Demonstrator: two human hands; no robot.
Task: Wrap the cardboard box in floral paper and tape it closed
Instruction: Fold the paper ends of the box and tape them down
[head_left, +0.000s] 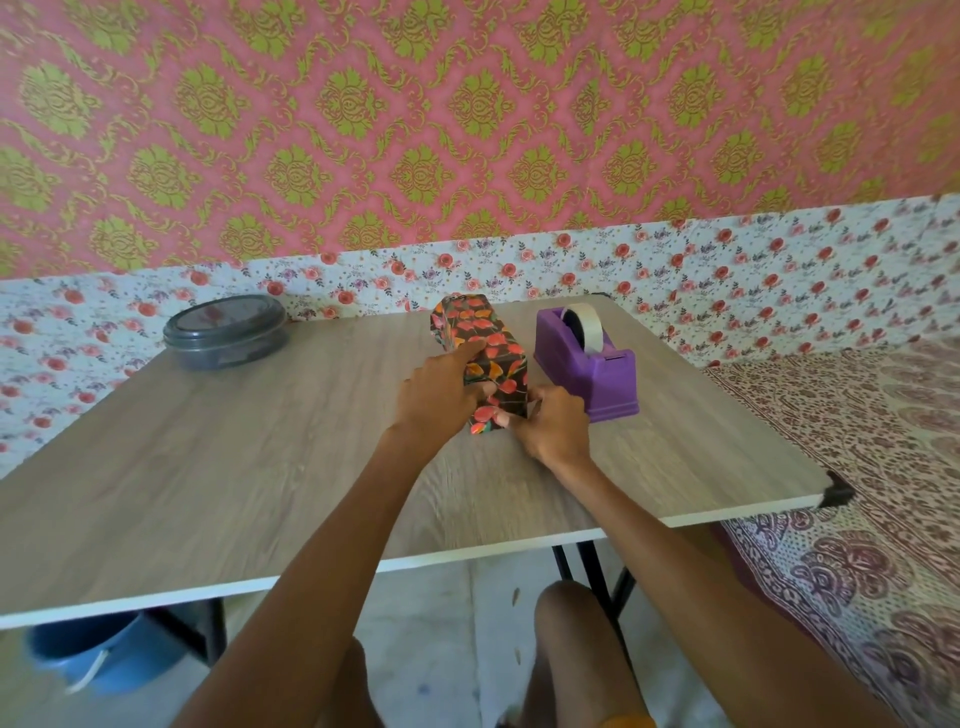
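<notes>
A long box wrapped in dark floral paper (483, 338) lies on the wooden table (260, 467), its length running away from me. My left hand (441, 395) holds the box's near left side, index finger lying along the top and thumb on the near end. My right hand (550, 426) pinches the folded paper at the near right corner of the box. The cardboard itself is hidden under the paper. A purple tape dispenser (587, 358) with a pale tape roll stands just right of the box.
A round dark lidded container (226, 332) sits at the table's far left. A patterned bed cover (857, 493) lies to the right of the table. A blue bucket (98, 660) stands under the table's left edge. My knees show below the near edge.
</notes>
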